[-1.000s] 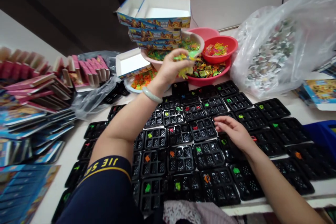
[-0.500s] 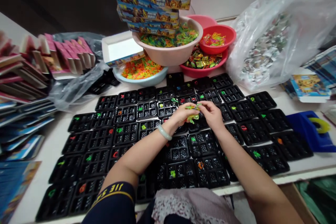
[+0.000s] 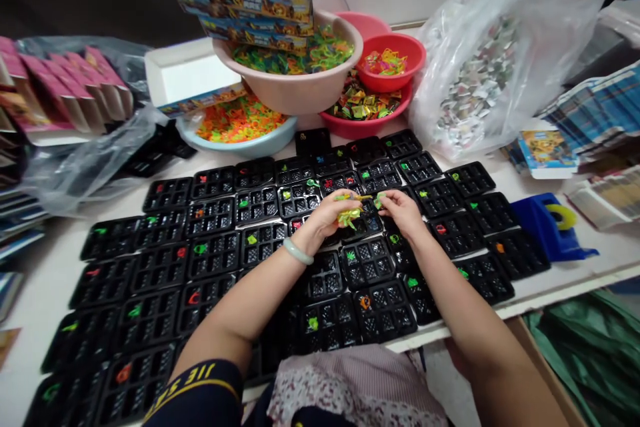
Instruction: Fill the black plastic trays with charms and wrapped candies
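My left hand (image 3: 331,217), with a pale bangle (image 3: 299,251) at the wrist, is closed around a bunch of small yellow-green plastic toys (image 3: 349,215). Just to its right, my right hand (image 3: 401,212) pinches one small green plastic piece (image 3: 379,200) between thumb and fingertips. Both hands hover over the middle of rows of black compartment trays (image 3: 367,261). Many trays hold one small coloured piece in a compartment, such as a green one (image 3: 351,255) and an orange one (image 3: 365,302). The exact shape of the held pieces is too small to tell.
Behind the trays stand a blue basin (image 3: 280,140) of orange pieces, a pink basin (image 3: 295,97) under stacked boxes (image 3: 255,3), and red bowls (image 3: 400,83). A clear plastic bag (image 3: 430,100) and a blue tape dispenser (image 3: 537,227) are at the right; pink boxes (image 3: 65,90) at the left.
The view has shifted to the right. My right hand has drawn slightly away from the left, a small green piece now visible in its fingertips.
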Motion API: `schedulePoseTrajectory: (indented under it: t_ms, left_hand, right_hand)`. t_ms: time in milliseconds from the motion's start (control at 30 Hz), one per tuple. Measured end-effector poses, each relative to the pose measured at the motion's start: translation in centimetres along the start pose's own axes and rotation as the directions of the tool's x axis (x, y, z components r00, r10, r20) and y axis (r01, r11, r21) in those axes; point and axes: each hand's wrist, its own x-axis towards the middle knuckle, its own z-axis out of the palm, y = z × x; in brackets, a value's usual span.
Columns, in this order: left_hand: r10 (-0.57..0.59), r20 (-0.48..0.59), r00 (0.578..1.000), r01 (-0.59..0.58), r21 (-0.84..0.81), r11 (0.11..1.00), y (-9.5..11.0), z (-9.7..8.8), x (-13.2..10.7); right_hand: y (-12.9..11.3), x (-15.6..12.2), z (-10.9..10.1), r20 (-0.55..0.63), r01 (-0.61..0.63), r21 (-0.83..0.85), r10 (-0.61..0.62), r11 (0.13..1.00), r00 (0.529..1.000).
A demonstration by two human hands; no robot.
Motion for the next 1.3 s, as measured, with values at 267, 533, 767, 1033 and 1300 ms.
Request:
schedulePoseTrajectory:
  t_ms: [267,533,767,1033,1300]
  left_hand:
    - [0.067,0.037,0.997,-0.062,-0.124,0.990,0.5,-2.5,-2.5]
    - [0.103,0.024,0.994,-0.098,-0.156,0.983,0.3,-2.8,-4.1]
    - [0.086,-0.011,0.996,-0.087,-0.187,0.978,-0.2,-3.3,-4.4]
    - [0.031,-0.024,0.999,-0.036,-0.215,0.976,-0.1,-2.2,-5.0]
    - [0.021,-0.030,0.999,-0.027,-0.206,0.978,-0.5,-3.2,-5.7]
  right_hand:
    - [0.8,1.3,0.3,0.105,0.167,-0.344,-0.139,0.924,0.985]
    - [0.6,1.3,0.5,0.168,0.248,-0.479,-0.190,0.842,0.967]
    - [0.6,0.9,-1.1,0.111,0.138,-0.309,-0.109,0.941,0.988]
    - [-1.0,0.8,0.1,0.229,0.305,-0.621,-0.206,0.722,0.952]
    - [-2.0,-1.6,-2.7,0.204,0.317,-0.557,-0.244,0.767,0.948]
